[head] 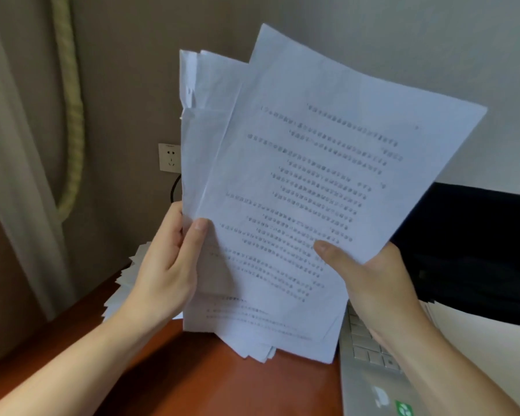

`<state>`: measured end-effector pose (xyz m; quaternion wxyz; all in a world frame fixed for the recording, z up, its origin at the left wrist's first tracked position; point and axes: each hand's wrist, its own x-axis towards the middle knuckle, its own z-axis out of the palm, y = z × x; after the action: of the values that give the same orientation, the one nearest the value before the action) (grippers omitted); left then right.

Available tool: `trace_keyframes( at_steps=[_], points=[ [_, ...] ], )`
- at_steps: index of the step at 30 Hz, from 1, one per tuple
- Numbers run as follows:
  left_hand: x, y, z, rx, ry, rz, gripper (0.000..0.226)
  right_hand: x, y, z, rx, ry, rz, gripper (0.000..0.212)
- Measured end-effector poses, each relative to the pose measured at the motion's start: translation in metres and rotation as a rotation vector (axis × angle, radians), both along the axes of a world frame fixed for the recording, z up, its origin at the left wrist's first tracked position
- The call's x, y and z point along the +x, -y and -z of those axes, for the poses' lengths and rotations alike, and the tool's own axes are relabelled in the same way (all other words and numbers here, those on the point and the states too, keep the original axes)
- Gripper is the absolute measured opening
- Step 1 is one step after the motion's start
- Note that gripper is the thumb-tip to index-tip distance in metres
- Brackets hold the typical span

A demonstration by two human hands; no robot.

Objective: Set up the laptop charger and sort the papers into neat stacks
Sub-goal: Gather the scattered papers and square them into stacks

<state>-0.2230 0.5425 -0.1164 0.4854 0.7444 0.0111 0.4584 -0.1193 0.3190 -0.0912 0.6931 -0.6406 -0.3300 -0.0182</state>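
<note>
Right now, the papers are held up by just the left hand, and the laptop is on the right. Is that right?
Not quite. The head view shows both hands holding the papers: the left hand grips their left edge and the right hand grips their lower right. The laptop is on the right, as you said.

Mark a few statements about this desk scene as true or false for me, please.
1. The left hand and the right hand both grip the sheaf of papers. True.
2. The laptop sits to the left of the sheaf. False: it sits to the right.
3. A wall socket shows beside the sheaf's left edge. True.
4. No other paper lies on the desk. False: a loose pile lies behind the left hand.
</note>
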Motion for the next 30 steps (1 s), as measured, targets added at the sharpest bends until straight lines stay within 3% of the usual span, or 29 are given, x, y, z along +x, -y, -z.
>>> trace_keyframes(
  at_steps=[3,5,8,13,19,27,30],
  points=[
    [-0.001,0.003,0.001,0.015,0.014,0.097,0.015,-0.004,-0.001,-0.003,0.01,0.013,-0.037,0.035],
    [-0.002,0.003,0.002,0.008,0.006,0.161,0.032,-0.005,-0.002,-0.005,0.009,0.021,-0.045,0.037],
    [-0.001,0.001,0.004,-0.009,-0.036,0.156,0.041,-0.004,-0.004,-0.003,0.002,0.002,-0.022,0.046],
    [0.004,-0.003,0.011,-0.085,-0.106,0.05,0.02,0.003,-0.005,0.006,0.009,-0.095,0.036,0.044],
    [0.004,0.003,0.012,-0.115,-0.059,0.141,0.035,0.002,-0.006,0.005,0.086,-0.075,0.057,0.045],
    [0.011,0.001,0.02,-0.104,-0.128,0.201,0.032,0.0,-0.011,0.017,-0.151,-0.17,0.007,0.032],
    [0.012,0.003,0.018,-0.225,-0.109,0.248,0.031,0.0,-0.008,0.014,-0.168,-0.178,-0.015,0.031]
  ],
)
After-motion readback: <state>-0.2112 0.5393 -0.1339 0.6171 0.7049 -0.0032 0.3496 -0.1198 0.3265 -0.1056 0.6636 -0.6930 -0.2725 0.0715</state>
